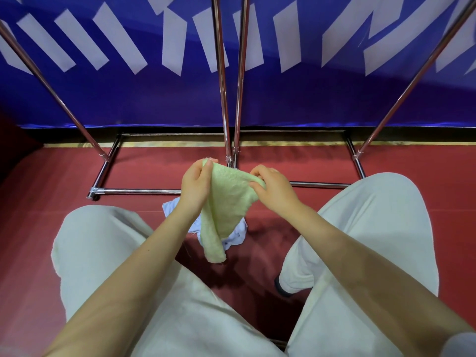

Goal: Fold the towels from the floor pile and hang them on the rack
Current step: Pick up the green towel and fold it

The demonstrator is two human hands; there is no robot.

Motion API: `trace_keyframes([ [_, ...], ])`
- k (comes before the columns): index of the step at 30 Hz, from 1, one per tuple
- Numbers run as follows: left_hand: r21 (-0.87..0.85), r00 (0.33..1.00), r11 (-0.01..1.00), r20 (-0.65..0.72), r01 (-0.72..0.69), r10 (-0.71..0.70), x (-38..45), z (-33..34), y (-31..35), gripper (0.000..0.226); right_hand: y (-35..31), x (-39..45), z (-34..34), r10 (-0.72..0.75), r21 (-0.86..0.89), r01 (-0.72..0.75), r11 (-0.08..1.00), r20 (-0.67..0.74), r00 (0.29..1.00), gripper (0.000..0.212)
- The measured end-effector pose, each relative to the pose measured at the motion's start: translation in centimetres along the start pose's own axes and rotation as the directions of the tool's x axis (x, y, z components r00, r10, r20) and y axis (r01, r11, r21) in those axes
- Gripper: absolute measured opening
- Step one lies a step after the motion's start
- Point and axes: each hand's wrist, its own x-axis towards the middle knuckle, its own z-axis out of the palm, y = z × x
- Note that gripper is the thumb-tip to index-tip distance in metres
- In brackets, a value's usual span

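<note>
you hold the small pale green terry towel [226, 202] above the floor pile, left hand [195, 186] and right hand [273, 188] each pinching its top edge. it looks light, soft and floppy, so pinch the corners.

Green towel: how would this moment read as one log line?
step: unfolding | left hand: pinches green towel corner | right hand: grips opposite edge | pale blue towel: on floor | rack: bare
</note>
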Motion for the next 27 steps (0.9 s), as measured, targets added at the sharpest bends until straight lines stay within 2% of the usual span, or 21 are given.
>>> trace_keyframes([
  [4, 0.121, 0.977, 0.97, 0.065, -0.211, 0.205, -0.8, 0.3, 0.0, 0.022, 0.3, 0.2, 0.3, 0.091, -0.048, -0.088, 0.995, 0.075, 0.993, 0.035],
  [7, 0.166, 0.955, 0.941, 0.095, -0.295, 0.283, -0.9, 0.3, -0.3, 0.022, 0.8, 0.5, 0.6, 0.122, -0.085, -0.113, 0.99, 0.117, 0.986, 0.02],
  [9, 0.181, 0.951, 0.934, 0.062, -0.308, 0.302, -0.7, 0.2, -0.5, 0.022, 0.9, 0.6, 0.6, 0.151, -0.037, -0.149, 0.988, 0.058, 0.987, 0.017],
  [11, 0.188, 0.953, 0.936, 0.005, -0.299, 0.303, -0.2, -0.2, -0.7, 0.022, 0.9, 0.8, 0.4, 0.193, 0.031, -0.193, 0.981, -0.002, 0.981, 0.015],
  [13, 0.205, 0.956, 0.939, -0.039, -0.278, 0.291, 0.1, -0.5, -0.8, 0.023, 0.5, 1.2, 0.1, 0.245, 0.156, -0.243, 0.958, 0.006, 0.97, 0.013],
  [16, 0.22, 0.967, 0.952, -0.098, -0.211, 0.237, 0.4, -0.9, -0.9, 0.026, -0.5, 1.6, -0.6, 0.337, 0.457, -0.321, 0.829, 0.049, 0.94, 0.012],
  [18, 0.234, 0.97, 0.957, -0.134, -0.17, 0.205, 0.6, -1.1, -0.9, 0.028, -1.2, 1.6, -0.7, 0.362, 0.595, -0.309, 0.742, 0.031, 0.932, 0.012],
  [23, 0.225, 0.986, 0.972, -0.13, -0.069, 0.1, 1.0, -0.4, -0.9, 0.027, -2.5, 1.4, -0.9, 0.355, 0.733, -0.209, 0.647, -0.048, 0.934, 0.008],
  [27, 0.18, 0.993, 0.984, -0.117, 0.0, 0.021, 1.4, -0.1, -0.5, 0.028, -3.0, 1.5, -0.7, 0.382, 0.77, -0.206, 0.603, -0.052, 0.923, 0.007],
])
